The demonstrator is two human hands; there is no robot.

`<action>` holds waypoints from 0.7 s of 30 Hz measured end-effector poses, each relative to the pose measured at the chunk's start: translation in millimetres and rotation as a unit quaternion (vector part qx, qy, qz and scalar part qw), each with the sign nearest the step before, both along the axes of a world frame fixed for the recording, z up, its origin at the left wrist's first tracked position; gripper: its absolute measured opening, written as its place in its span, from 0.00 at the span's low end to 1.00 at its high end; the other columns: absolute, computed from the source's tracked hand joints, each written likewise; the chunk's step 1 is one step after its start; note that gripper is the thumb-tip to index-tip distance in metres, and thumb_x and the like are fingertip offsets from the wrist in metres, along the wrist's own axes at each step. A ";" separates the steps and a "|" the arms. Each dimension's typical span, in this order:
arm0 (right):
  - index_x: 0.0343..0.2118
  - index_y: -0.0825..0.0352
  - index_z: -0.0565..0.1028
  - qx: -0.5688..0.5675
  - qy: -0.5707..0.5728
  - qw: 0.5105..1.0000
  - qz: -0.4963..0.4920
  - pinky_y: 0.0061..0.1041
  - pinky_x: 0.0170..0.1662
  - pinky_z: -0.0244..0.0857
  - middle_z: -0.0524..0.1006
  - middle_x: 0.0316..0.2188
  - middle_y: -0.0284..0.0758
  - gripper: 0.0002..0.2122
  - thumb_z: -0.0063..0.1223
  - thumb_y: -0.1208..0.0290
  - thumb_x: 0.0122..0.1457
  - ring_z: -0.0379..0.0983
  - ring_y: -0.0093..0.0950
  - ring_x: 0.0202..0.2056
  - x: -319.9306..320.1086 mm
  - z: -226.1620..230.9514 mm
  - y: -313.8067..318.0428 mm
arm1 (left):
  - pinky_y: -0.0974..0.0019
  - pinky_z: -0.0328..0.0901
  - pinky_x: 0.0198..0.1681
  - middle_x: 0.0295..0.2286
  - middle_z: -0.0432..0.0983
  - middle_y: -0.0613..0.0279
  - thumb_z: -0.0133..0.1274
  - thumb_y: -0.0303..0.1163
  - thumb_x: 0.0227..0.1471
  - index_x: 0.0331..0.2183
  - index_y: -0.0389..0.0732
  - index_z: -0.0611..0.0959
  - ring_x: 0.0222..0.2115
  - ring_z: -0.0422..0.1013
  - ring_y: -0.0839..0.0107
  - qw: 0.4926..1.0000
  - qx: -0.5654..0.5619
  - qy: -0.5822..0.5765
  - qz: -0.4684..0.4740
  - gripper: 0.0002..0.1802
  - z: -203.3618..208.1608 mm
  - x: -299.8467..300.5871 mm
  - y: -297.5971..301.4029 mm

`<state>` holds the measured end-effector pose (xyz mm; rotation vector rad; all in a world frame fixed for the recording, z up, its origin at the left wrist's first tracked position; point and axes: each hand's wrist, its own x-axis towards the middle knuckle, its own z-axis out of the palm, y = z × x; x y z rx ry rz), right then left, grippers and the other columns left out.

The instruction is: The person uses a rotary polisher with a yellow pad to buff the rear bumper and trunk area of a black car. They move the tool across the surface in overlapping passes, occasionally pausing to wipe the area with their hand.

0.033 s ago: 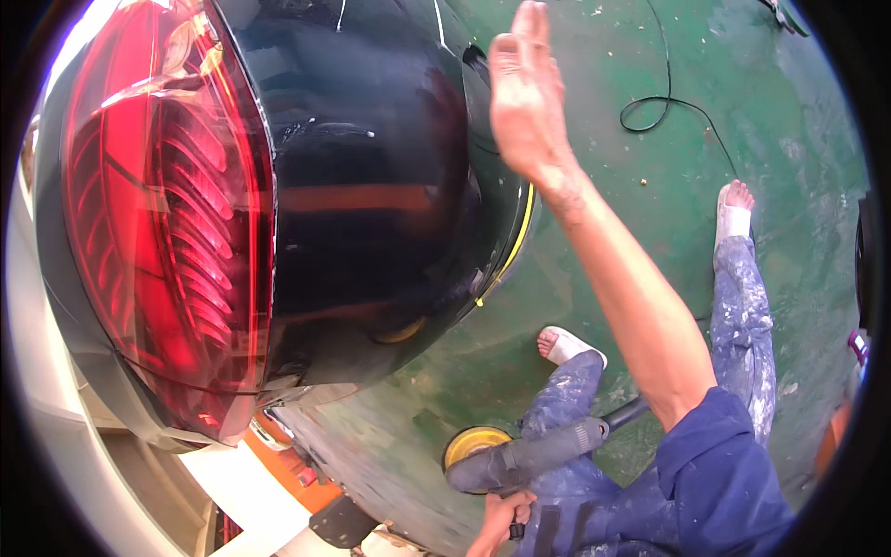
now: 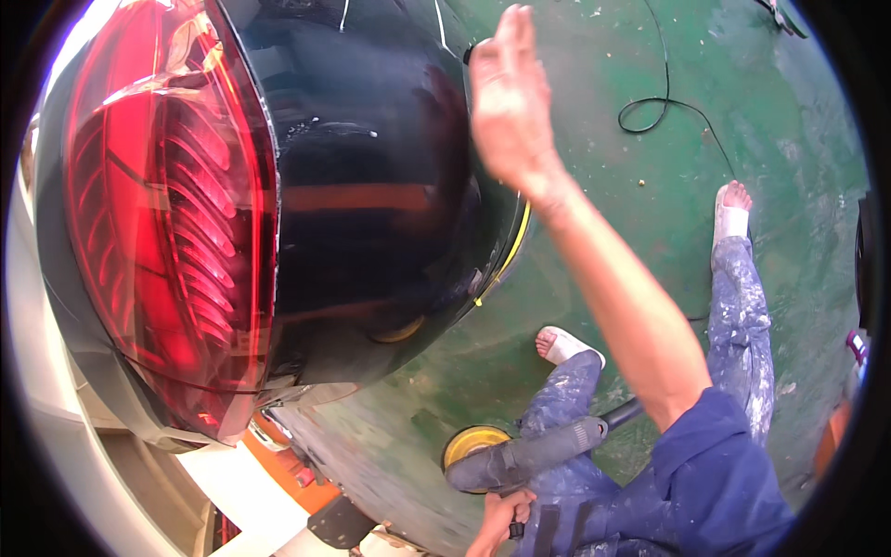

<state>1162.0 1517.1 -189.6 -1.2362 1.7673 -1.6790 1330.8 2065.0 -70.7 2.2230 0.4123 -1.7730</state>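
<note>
My left hand is wrapped round the side handle of a dark grey power polisher with a round yellow pad. The polisher lies across my thigh, its pad facing the car. My right hand is stretched out, fingers straight and close together, at the curved edge of a glossy black car panel. Whether the palm touches the paint I cannot tell. Whitish smears mark the panel, which also shows a dark reflection near the hand. Beside it is a red tail light.
Yellow tape runs along the panel's lower edge. A thin black cable loops over the green floor. My feet in white slippers stand apart there. An orange thing and white sheet sit lower left.
My right hand has moved slightly left, further over the panel's edge. My left hand and the polisher have stayed in place.
</note>
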 end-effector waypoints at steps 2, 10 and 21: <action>0.69 0.76 0.50 0.084 -0.023 0.996 0.032 0.47 0.71 0.38 0.49 0.70 0.56 0.31 0.27 0.55 0.73 0.45 0.50 0.71 32.9 20.4 19.0 | 0.69 0.56 0.18 0.14 0.66 0.67 0.54 0.20 0.52 0.30 0.27 0.82 0.13 0.62 0.77 1.000 -0.002 -0.001 0.006 0.04 6.1 -4.1 0.8; 0.71 0.74 0.46 0.255 -0.166 0.948 -0.091 0.44 0.72 0.33 0.48 0.72 0.51 0.34 0.19 0.50 0.73 0.41 0.47 0.73 122.3 43.6 166.8 | 0.69 0.57 0.18 0.14 0.68 0.66 0.57 0.21 0.50 0.28 0.29 0.82 0.13 0.63 0.76 0.999 -0.013 -0.013 -0.027 0.04 17.4 -19.5 -31.5; 0.70 0.66 0.52 0.359 -0.154 0.579 0.716 0.51 0.70 0.43 0.54 0.69 0.50 0.48 0.64 0.51 0.51 0.50 0.48 0.70 -87.3 -46.6 402.8 | 0.62 0.69 0.40 0.35 0.81 0.57 0.65 0.27 0.49 0.41 0.34 0.84 0.35 0.76 0.66 0.915 0.027 -0.099 -0.389 0.16 37.7 -18.9 -71.0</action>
